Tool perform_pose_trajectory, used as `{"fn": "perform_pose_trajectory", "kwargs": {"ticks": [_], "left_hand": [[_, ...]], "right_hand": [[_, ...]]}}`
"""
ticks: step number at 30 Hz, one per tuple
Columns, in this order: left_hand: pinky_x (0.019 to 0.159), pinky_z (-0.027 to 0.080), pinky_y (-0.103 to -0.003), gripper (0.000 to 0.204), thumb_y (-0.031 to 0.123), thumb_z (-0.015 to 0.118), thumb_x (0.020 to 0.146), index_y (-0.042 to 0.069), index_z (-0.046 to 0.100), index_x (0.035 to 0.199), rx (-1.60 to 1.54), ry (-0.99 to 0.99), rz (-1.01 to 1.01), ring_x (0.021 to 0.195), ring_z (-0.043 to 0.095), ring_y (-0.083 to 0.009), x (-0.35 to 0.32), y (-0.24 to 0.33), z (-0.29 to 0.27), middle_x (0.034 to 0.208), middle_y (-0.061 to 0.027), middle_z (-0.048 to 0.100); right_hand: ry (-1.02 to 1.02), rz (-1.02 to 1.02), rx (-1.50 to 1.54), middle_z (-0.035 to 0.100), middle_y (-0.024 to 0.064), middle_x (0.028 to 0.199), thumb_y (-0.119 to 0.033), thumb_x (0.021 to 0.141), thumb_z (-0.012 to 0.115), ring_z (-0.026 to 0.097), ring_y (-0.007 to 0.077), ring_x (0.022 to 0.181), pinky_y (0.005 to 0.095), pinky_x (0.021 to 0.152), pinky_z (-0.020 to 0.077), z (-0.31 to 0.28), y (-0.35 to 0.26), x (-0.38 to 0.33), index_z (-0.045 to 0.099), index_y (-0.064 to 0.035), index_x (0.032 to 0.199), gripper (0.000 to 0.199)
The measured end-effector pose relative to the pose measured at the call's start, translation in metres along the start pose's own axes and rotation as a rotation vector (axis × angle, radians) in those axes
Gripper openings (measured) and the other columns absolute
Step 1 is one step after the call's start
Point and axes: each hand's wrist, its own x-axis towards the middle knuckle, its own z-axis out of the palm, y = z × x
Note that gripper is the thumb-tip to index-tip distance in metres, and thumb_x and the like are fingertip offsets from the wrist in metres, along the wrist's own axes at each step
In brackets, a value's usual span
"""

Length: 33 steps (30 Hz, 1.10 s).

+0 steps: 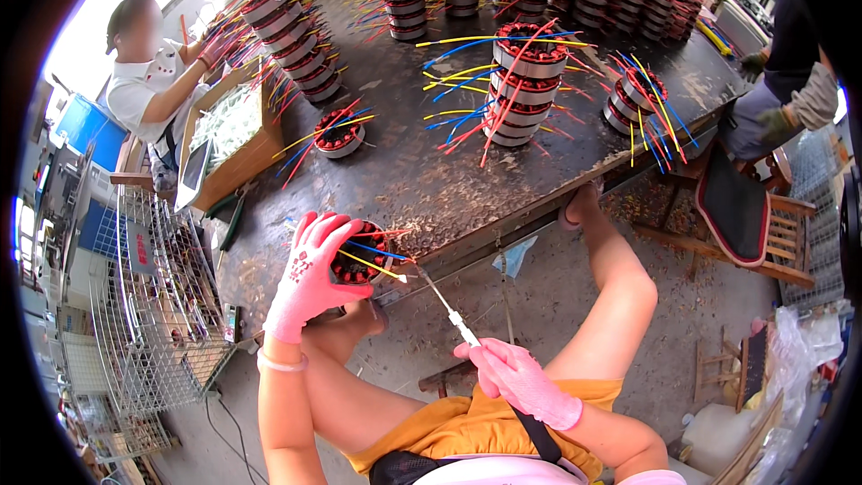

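Note:
My left hand, in a pink glove, is wrapped over a round motor stator with dark red windings at the table's near edge. Blue, yellow and red wires stick out of the stator to the right; a small white piece sits at the yellow wire's end. My right hand, also gloved in pink, is closed on a thin rod-like tool with a white part near the fingers. Its slim far end reaches up to the tips of the blue and red wires; whether it grips them is too small to tell.
The dark worn table bears a single stator, a short stack, a taller stack and several more behind. A co-worker is beside a cardboard box at left. Wire racks and a chair flank me.

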Motion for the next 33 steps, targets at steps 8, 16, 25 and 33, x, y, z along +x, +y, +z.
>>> {"fn": "perform_pose_trajectory", "kwargs": {"ticks": [8,16,25,33], "left_hand": [[0.119,0.025,-0.053,0.087,0.027,0.09,0.05,0.006,0.058,0.128,0.023,0.007,-0.004,0.128,0.048,-0.0357,0.001,0.003,-0.002,0.129,-0.0155,0.056],[0.118,0.026,-0.054,0.083,0.03,0.09,0.052,0.009,0.06,0.126,0.016,0.015,0.003,0.125,0.049,-0.0375,0.002,0.001,-0.001,0.126,-0.0148,0.057],[0.118,0.026,-0.054,0.082,0.032,0.089,0.053,0.008,0.06,0.125,0.037,0.016,-0.004,0.125,0.049,-0.0374,0.001,0.002,-0.002,0.126,-0.0149,0.057],[0.117,0.027,-0.054,0.085,0.032,0.09,0.049,0.006,0.059,0.125,0.051,0.033,0.013,0.123,0.051,-0.0359,0.003,0.004,-0.001,0.124,-0.0146,0.058]], "right_hand": [[-0.013,0.001,-0.043,0.046,-0.0044,0.071,-0.023,0.105,0.047,0.043,0.0046,0.058,0.0223,0.054,0.0364,-0.004,0.001,-0.001,0.061,0.0019,0.119,0.032],[-0.022,-0.015,-0.052,0.046,-0.0041,0.071,-0.024,0.105,0.047,0.043,0.0049,0.057,0.0219,0.054,0.036,-0.005,0.003,-0.001,0.06,0.0018,0.12,0.032],[0.001,-0.009,-0.068,0.046,-0.0036,0.065,-0.023,0.105,0.046,0.041,0.0051,0.056,0.0214,0.054,0.0334,-0.001,-0.003,0.0,0.06,0.0038,0.12,0.033],[0.016,0.001,-0.049,0.045,-0.0032,0.062,-0.023,0.105,0.046,0.039,0.0047,0.056,0.0211,0.054,0.0319,0.0,-0.006,-0.001,0.061,0.0034,0.121,0.034]]}}
